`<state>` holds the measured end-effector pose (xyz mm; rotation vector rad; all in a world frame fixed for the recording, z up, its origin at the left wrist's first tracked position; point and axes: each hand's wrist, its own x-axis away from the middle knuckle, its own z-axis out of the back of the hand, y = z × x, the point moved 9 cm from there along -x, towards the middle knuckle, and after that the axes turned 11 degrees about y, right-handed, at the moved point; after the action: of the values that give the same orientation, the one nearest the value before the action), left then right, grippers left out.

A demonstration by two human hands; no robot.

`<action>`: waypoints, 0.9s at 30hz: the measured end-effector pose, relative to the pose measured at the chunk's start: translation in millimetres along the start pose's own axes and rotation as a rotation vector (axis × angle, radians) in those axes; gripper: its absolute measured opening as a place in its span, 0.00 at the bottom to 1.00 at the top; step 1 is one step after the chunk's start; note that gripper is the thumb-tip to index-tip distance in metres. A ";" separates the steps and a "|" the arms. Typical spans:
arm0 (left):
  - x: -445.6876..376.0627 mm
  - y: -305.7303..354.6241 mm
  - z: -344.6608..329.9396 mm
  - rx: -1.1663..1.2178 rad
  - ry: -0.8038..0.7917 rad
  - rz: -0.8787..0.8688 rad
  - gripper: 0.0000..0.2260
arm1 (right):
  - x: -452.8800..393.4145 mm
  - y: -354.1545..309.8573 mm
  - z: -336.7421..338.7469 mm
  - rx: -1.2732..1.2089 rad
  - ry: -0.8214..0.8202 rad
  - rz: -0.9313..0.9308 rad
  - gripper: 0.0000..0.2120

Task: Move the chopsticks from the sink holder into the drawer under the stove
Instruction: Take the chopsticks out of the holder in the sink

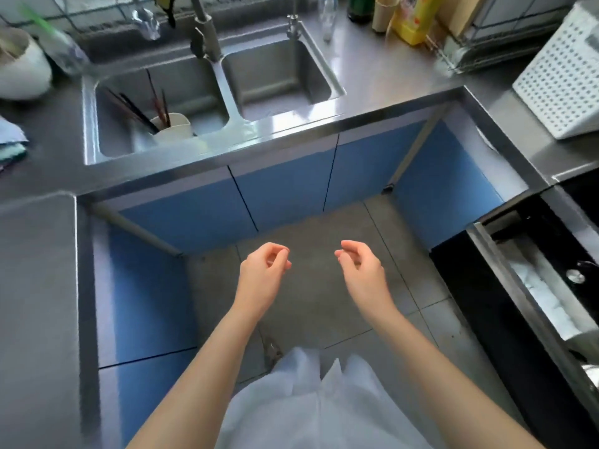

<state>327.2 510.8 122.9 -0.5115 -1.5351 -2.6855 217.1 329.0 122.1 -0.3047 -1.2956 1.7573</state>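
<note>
Several dark chopsticks [137,110] stand tilted in a cream holder cup [173,128] at the front of the left sink basin [129,144]. At the right edge, an open drawer [531,273] juts out from the black unit under the stove, lined with something pale and showing a small round metal item. My left hand [264,270] and my right hand [359,268] hang over the floor in front of me, well below the sink. Their fingers are loosely curled and hold nothing.
The steel counter [405,76] wraps around on three sides with blue cabinet doors [282,196] below. A white perforated basket [564,82] sits at right, a white bowl [22,69] at left, bottles [411,17] at the back. A tall faucet [204,30] stands between the basins.
</note>
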 end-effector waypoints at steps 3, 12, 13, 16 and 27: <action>-25.9 -19.8 58.8 -0.048 0.055 -0.014 0.09 | 9.3 -24.6 -65.7 0.035 -0.070 0.032 0.12; -104.0 -70.9 178.9 -0.071 0.197 0.056 0.06 | 18.0 -92.2 -223.4 0.126 -0.280 0.135 0.14; -114.6 -73.4 186.2 -0.067 0.210 0.065 0.05 | 12.2 -100.6 -234.5 0.132 -0.293 0.150 0.15; -153.1 -84.5 208.6 -0.060 0.254 0.116 0.04 | -10.7 -128.5 -275.6 0.175 -0.347 0.190 0.15; -294.3 -69.3 238.6 -0.056 0.364 0.201 0.06 | -131.3 -230.2 -386.9 0.278 -0.498 0.328 0.20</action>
<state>660.3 701.8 93.2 -0.1528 -1.2437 -2.4981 660.0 482.9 117.9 0.0958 -1.3673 2.3676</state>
